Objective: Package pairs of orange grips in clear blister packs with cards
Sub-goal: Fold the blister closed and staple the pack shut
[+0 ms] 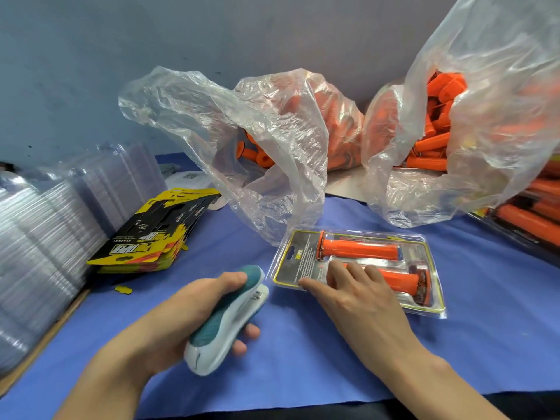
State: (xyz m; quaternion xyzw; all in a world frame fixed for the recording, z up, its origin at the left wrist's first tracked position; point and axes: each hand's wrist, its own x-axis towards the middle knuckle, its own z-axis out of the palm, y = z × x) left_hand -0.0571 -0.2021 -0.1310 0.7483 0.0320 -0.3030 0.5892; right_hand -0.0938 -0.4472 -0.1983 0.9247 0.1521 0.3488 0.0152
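A clear blister pack (430, 301) lies on the blue cloth at centre right. It holds a dark card (300, 262) and two orange grips, one at the far side (360, 248) and one at the near side (403, 281). My right hand (357, 294) rests on the pack with straight fingers, covering part of the near grip. My left hand (188, 313) grips a teal and white stapler (225, 321), its nose pointing at the pack's left edge, a short gap away.
Yellow and black cards (151, 234) are stacked at the left, beside piles of empty clear blisters (45, 237). Two open plastic bags of loose orange grips (303, 125) (433, 137) stand behind. Finished packs (536, 219) lie at the right edge.
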